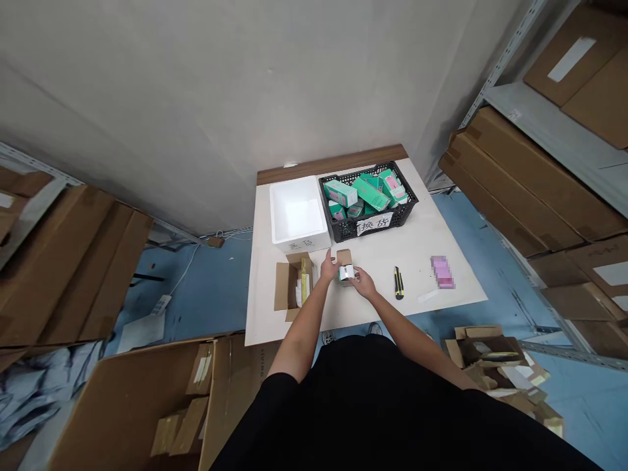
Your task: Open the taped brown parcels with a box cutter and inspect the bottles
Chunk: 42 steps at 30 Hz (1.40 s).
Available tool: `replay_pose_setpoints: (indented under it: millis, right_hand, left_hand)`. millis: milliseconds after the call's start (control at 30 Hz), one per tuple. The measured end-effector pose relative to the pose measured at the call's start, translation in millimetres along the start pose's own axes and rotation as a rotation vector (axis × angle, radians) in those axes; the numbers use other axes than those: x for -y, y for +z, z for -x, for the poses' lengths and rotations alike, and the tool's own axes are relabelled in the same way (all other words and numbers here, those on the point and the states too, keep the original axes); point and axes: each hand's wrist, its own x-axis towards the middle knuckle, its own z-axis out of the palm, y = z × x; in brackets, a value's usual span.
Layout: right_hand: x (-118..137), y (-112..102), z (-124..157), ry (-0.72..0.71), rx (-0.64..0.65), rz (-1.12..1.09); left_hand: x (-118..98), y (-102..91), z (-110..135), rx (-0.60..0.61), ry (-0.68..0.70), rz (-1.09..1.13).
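Near the table's front edge, a small box with a white top, some green on its side and a raised brown cardboard flap sits between my hands. My left hand holds its left side, thumb and fingers partly apart. On the right side my right hand grips it with bent fingers. Left of them stands an open cardboard carton with something white and a yellow-taped flap in it. A yellow and black box cutter lies to the right of my right hand.
Behind my hands stand a white foam box and a black plastic basket full of green boxes. A blurred pink item and a white strip lie at right. Shelves of cartons flank the table; a big carton stands front left.
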Motion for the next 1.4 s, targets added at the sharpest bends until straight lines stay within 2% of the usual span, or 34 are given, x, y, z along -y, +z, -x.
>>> replay_pose_setpoints:
  millis: [67,133,233,333,533,700,767,867,967,1067,1200,1300,1400]
  right_hand:
    - [6,3,-3,-0.015,-0.049,0.073]
    - [14,6,-7,-0.025,-0.070,0.130]
    - [24,9,-12,-0.044,-0.061,0.194]
    - [27,7,-17,-0.041,-0.061,0.195]
    - [11,-9,-17,-0.024,-0.108,0.008]
    - [7,-10,-9,-0.090,-0.138,-0.068]
    - [8,-10,-7,-0.125,-0.149,-0.043]
    - [8,-9,-7,-0.099,-0.126,0.036]
    - [11,-7,-11,-0.066,-0.071,0.138]
    - [22,-4,-18,-0.031,-0.037,0.241]
    - [46,-4,-27,0.065,-0.031,0.309]
    - [64,-12,-27,0.006,-0.002,0.321]
    - [82,-33,-20,-0.085,-0.038,0.278]
  left_hand:
    - [-3,6.7,5,-0.092,0.013,-0.058]
    - [-5,11.0,12,-0.122,0.096,-0.143]
    - [-5,12.7,17,-0.028,0.205,-0.207]
    - [-3,12.3,18,0.063,0.205,-0.128]
    - [8,16.4,21,0.076,0.199,-0.013]
    - [12,19.1,19,0.097,0.161,0.084]
    - [16,16.5,18,0.125,0.150,0.141]
    - [28,10.7,20,0.189,0.145,0.237]
    - [41,8.0,27,0.221,0.235,0.194]
    - [46,10.9,33,0.219,0.337,0.079]
    - [42,15.6,35,0.171,0.283,-0.022]
    - [37,13.4,33,0.144,0.207,-0.087]
    - [31,8.9,34,0.133,0.167,-0.143]
